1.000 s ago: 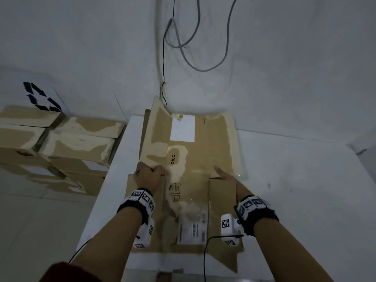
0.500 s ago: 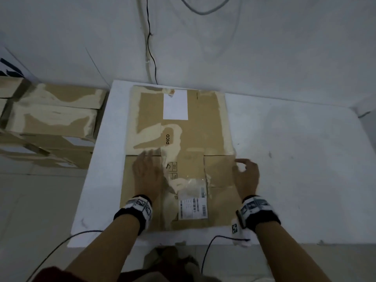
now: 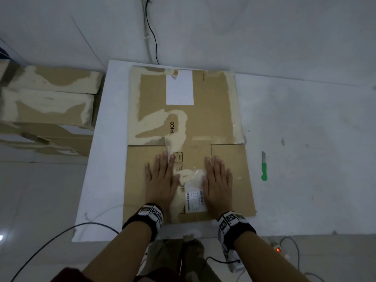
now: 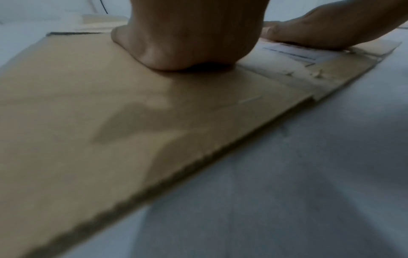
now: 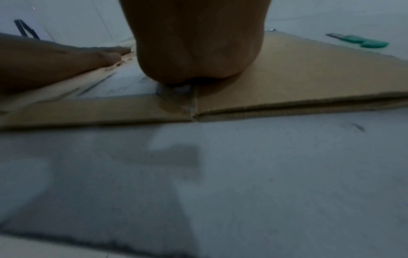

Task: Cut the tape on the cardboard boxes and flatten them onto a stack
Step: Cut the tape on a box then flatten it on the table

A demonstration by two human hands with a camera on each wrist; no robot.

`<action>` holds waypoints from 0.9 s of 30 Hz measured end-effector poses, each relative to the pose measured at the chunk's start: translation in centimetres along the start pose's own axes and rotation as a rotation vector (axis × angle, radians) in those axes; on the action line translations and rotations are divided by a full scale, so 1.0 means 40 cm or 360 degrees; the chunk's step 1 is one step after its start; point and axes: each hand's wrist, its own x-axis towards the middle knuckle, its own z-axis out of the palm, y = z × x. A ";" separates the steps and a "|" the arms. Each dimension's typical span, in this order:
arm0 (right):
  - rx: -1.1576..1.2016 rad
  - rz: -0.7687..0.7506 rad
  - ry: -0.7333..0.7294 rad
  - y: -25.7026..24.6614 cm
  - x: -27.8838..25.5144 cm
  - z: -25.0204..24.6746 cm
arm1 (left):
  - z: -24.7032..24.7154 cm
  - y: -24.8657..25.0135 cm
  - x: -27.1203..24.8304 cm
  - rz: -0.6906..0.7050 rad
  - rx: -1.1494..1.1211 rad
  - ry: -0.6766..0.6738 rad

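Observation:
A flattened brown cardboard box (image 3: 203,123) marked PICO lies on the white table (image 3: 305,159), with torn tape patches and a white label. My left hand (image 3: 160,180) presses flat on its near half, fingers straight. My right hand (image 3: 216,180) presses flat beside it, just right of a shipping label (image 3: 194,201). The left wrist view shows the heel of my left hand (image 4: 189,43) on the cardboard (image 4: 88,122). In the right wrist view the heel of my right hand (image 5: 198,52) sits on the cardboard (image 5: 309,78) near its front edge.
A green-handled cutter (image 3: 264,166) lies on the table right of the box, also visible as the cutter (image 5: 362,41). Several taped cardboard boxes (image 3: 46,106) are stacked on the floor to the left. Cables (image 3: 61,233) hang off the table's front edge.
The box's raised far flaps have gone down flat. My right hand moved from the box's right edge onto its near half; both palms now press side by side.

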 end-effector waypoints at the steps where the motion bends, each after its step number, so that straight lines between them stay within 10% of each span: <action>1: 0.0025 0.0002 0.0012 -0.002 -0.003 -0.002 | 0.000 0.002 -0.003 -0.0001 -0.0008 0.0009; 27: 0.0030 -0.0148 0.0111 -0.014 0.555 -0.039 | -0.043 -0.038 0.512 -0.0019 0.0017 0.0075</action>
